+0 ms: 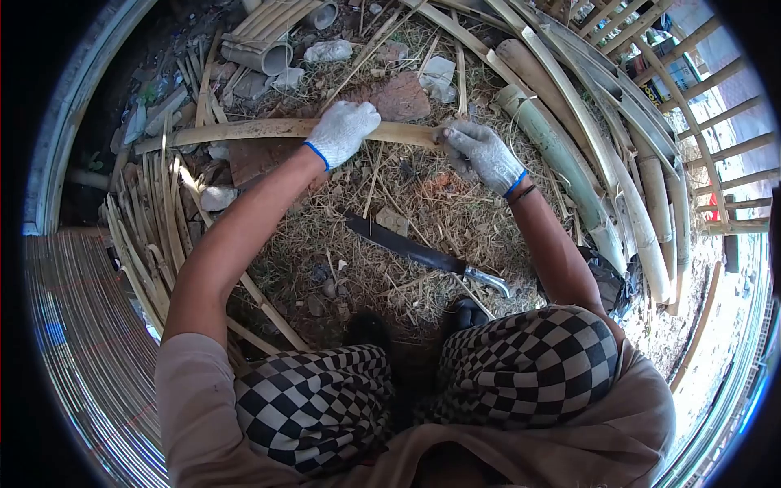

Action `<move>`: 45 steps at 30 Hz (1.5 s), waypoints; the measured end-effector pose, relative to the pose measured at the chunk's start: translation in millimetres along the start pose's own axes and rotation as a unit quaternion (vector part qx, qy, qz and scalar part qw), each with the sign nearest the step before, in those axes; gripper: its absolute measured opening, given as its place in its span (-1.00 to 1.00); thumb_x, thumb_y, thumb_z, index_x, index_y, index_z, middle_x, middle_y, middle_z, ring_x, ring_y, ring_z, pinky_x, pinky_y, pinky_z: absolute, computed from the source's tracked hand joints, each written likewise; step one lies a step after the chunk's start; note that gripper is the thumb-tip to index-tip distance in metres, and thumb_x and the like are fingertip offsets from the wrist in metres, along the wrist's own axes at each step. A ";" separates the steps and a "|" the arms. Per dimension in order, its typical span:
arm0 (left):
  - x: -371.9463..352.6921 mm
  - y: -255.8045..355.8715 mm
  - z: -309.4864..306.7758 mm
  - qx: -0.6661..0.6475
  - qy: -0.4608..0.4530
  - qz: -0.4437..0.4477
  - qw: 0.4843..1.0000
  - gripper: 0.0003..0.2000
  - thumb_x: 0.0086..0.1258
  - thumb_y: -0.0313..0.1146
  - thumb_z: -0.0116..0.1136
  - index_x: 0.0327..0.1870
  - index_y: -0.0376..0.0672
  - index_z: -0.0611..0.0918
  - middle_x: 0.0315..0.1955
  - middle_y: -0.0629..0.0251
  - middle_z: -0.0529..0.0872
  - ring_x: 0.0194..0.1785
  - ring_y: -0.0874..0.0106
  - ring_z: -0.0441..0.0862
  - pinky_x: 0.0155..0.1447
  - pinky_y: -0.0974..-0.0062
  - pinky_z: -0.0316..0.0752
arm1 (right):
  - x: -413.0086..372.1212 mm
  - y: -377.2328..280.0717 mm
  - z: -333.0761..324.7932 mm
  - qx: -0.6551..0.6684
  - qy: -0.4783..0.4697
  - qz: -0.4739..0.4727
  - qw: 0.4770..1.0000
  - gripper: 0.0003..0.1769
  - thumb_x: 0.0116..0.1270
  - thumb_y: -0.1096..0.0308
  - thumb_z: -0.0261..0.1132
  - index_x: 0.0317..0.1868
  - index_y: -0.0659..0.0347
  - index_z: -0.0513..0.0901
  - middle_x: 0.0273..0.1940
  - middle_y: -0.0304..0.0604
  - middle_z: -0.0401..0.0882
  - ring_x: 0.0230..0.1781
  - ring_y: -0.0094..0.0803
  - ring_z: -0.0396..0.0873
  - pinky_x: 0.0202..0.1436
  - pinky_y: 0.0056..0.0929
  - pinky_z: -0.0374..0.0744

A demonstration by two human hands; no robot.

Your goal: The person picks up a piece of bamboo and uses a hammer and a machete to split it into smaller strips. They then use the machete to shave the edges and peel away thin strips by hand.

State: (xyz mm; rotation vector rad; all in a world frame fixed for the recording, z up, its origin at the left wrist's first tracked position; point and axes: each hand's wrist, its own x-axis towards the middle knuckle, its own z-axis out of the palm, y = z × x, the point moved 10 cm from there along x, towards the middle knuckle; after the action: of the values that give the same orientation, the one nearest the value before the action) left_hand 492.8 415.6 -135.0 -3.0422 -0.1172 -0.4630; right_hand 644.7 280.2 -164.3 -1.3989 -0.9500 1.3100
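A long, flat bamboo strip [244, 130] lies crosswise in front of me, held in both hands. My left hand [343, 130], in a white knit glove with a blue cuff, is closed over the strip near its middle. At the strip's right end, my right hand [482, 154], gloved the same way, grips with thumb and fingers; part of that end is hidden by the glove. Below the hands, on the straw-strewn ground, rests a machete [415, 250] with a dark blade and a pale, shiny handle. Neither hand touches it.
Thin split bamboo strips [154, 220] are heaped at the left. Thick bamboo poles [561, 146] lie along the right, beside a slatted bamboo fence [724, 150]. Behind the strip are a reddish flat stone [394, 98] and a cut bamboo tube [260, 55]. My knees are bent close to the machete.
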 end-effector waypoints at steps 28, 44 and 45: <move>-4.8 -24.1 30.7 -0.019 -0.129 -0.131 0.983 -0.62 0.24 -0.52 0.34 0.10 -0.06 0.64 -0.06 0.07 0.63 0.10 0.00 0.64 0.15 0.02 0.57 | 0.8 -36.6 36.9 -0.464 0.209 -0.285 0.812 -0.84 0.32 0.32 0.44 -0.27 0.17 0.63 -0.43 0.00 0.63 -0.33 0.03 0.67 -0.21 -0.09 0.55; 32.3 -32.7 48.7 -0.059 -0.002 -0.156 0.986 -0.30 0.38 0.21 0.35 0.34 -0.13 0.52 0.24 0.01 0.55 0.31 0.04 0.51 0.44 -0.07 0.29 | 65.9 57.3 12.4 -0.379 0.176 -0.069 0.906 -0.60 0.60 0.07 0.16 -0.13 0.28 0.66 -0.46 0.13 0.69 -0.45 0.02 0.73 -0.31 0.03 0.66; 40.4 -30.1 46.8 -0.075 0.029 -0.150 0.985 -0.36 0.43 0.16 0.32 0.34 -0.11 0.52 0.24 0.00 0.55 0.32 0.02 0.51 0.44 -0.08 0.29 | 71.1 71.7 8.8 -0.273 0.153 -0.008 0.950 -0.59 0.61 0.06 0.16 -0.14 0.29 0.66 -0.49 0.09 0.67 -0.51 -0.05 0.70 -0.35 -0.01 0.65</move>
State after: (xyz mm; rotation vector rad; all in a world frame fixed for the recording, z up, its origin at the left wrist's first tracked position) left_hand 542.5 451.7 -165.9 -3.1647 -0.5671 -0.6042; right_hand 639.5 332.9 -250.6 -1.9419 -1.1511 0.8033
